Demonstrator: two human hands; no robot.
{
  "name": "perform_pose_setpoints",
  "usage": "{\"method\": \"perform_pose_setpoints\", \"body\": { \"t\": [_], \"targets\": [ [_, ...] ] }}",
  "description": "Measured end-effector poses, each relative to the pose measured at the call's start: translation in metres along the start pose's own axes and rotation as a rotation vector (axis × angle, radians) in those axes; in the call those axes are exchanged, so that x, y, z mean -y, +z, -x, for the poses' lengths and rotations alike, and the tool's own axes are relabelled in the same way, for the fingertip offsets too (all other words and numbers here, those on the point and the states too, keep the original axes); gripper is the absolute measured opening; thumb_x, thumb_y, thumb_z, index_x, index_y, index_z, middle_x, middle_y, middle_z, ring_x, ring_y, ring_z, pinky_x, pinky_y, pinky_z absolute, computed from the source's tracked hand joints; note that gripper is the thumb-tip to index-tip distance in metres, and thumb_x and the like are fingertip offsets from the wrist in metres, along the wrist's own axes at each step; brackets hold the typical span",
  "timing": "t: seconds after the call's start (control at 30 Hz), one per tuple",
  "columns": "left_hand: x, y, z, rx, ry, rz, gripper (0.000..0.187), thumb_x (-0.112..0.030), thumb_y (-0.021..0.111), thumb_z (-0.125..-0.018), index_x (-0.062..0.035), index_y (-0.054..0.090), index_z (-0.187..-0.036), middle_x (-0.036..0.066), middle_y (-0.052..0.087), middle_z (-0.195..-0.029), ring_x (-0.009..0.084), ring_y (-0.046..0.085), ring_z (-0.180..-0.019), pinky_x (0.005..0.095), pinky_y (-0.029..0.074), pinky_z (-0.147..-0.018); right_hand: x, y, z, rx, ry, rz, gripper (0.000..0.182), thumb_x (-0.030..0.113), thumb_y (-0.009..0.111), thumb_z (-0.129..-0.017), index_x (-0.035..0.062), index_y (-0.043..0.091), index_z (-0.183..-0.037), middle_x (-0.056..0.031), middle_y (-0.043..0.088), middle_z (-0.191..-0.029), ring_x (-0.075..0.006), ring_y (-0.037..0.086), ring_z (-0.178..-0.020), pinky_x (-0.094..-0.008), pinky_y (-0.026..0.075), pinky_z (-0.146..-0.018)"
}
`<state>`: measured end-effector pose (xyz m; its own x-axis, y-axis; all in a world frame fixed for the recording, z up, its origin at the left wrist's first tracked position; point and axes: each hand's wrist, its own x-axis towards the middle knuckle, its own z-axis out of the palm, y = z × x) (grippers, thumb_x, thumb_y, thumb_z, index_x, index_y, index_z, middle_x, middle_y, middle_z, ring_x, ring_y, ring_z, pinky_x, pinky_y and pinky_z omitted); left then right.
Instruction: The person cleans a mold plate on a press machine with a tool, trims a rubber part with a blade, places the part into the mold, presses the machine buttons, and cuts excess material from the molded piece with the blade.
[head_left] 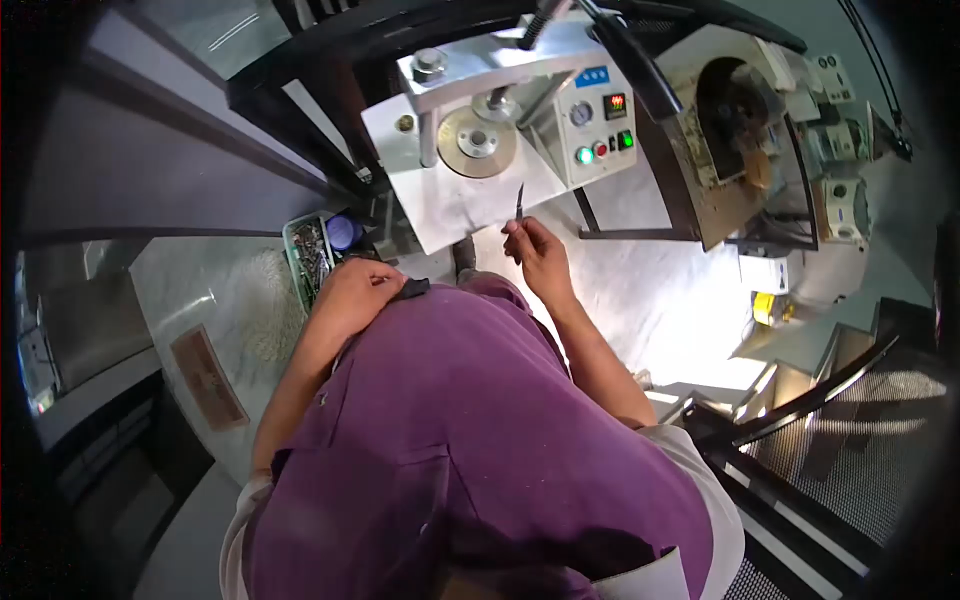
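My right hand (545, 262) is closed around a slim, pointed tool like a craft knife (520, 202), its tip pointing up and away from me. That tip stands over the front of the white base plate (450, 212) of a bench press (505, 65). A round metal disc (479, 142) with a hub lies between the press columns. My left hand (358, 292) rests low at the front of my purple apron (430, 370), fingers closed on a small black piece (412, 289) that looks soft.
Beside the press plate sits a control box (595, 120) with a gauge, a lit display and buttons. A black lever (640, 65) slants over it. Left of my left hand stand a tray (292, 240) of small metal parts and a blue round lid (344, 232). A mesh chair (860, 440) is at right.
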<state>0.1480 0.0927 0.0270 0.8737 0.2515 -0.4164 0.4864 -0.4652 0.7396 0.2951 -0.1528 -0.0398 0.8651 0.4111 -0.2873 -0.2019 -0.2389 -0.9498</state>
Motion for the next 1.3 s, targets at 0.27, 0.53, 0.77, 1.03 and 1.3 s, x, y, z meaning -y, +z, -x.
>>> {"method": "perform_pose_setpoints", "body": {
  "t": [0.27, 0.53, 0.77, 1.03, 1.3],
  "targets": [
    [-0.010, 0.003, -0.014, 0.181, -0.141, 0.423, 0.037, -0.034, 0.075, -0.082, 0.0021, 0.069, -0.077, 0.009, 0.068, -0.071, 0.0136, 0.063, -0.066, 0.0290, 0.049, -0.062, 0.002, -0.043, -0.015, -0.122, 0.048, 0.047, 0.033, 0.031, 0.057, -0.098, 0.0000, 0.064, -0.093, -0.0035, 0.062, -0.071, -0.0100, 0.059, -0.067, -0.0250, 0.048, -0.065],
    [-0.024, -0.001, -0.021, 0.384, -0.236, 0.224, 0.036, -0.022, 0.077, -0.082, 0.0032, 0.065, -0.104, 0.010, 0.070, -0.084, 0.0117, 0.064, -0.072, 0.0231, 0.050, -0.065, 0.002, -0.045, -0.022, -0.072, 0.058, 0.122, 0.030, 0.028, 0.056, -0.097, -0.0003, 0.063, -0.095, -0.0056, 0.064, -0.073, -0.0132, 0.061, -0.069, -0.0270, 0.049, -0.068],
    [-0.003, 0.013, -0.032, 0.281, -0.236, 0.637, 0.028, -0.014, 0.067, -0.091, 0.0008, 0.060, -0.114, 0.007, 0.068, -0.098, 0.0118, 0.063, -0.086, 0.0230, 0.049, -0.076, -0.005, -0.043, -0.025, -0.032, 0.054, 0.116, 0.027, 0.026, 0.054, -0.100, 0.0006, 0.063, -0.099, -0.0033, 0.060, -0.073, -0.0092, 0.056, -0.067, -0.0238, 0.044, -0.061],
    [-0.015, 0.022, -0.041, 0.141, 0.086, 1.211, 0.032, -0.015, 0.053, -0.098, 0.0052, 0.055, -0.123, 0.014, 0.064, -0.116, 0.0217, 0.065, -0.102, 0.0369, 0.053, -0.088, 0.031, -0.019, -0.019, 0.117, 0.003, -0.093, 0.020, 0.021, 0.060, -0.096, 0.0014, 0.064, -0.098, 0.0016, 0.059, -0.076, -0.0062, 0.050, -0.069, -0.0223, 0.040, -0.062],
    [-0.014, 0.024, -0.040, 0.143, 0.095, 1.238, 0.031, -0.015, 0.052, -0.098, 0.0039, 0.056, -0.122, 0.012, 0.066, -0.112, 0.0204, 0.065, -0.100, 0.0364, 0.052, -0.088, 0.096, 0.022, -0.002, 0.251, -0.015, -0.142, 0.027, 0.022, 0.076, -0.084, 0.0024, 0.067, -0.100, 0.0042, 0.058, -0.074, -0.0031, 0.045, -0.065, -0.0197, 0.035, -0.059]
  ]
}}
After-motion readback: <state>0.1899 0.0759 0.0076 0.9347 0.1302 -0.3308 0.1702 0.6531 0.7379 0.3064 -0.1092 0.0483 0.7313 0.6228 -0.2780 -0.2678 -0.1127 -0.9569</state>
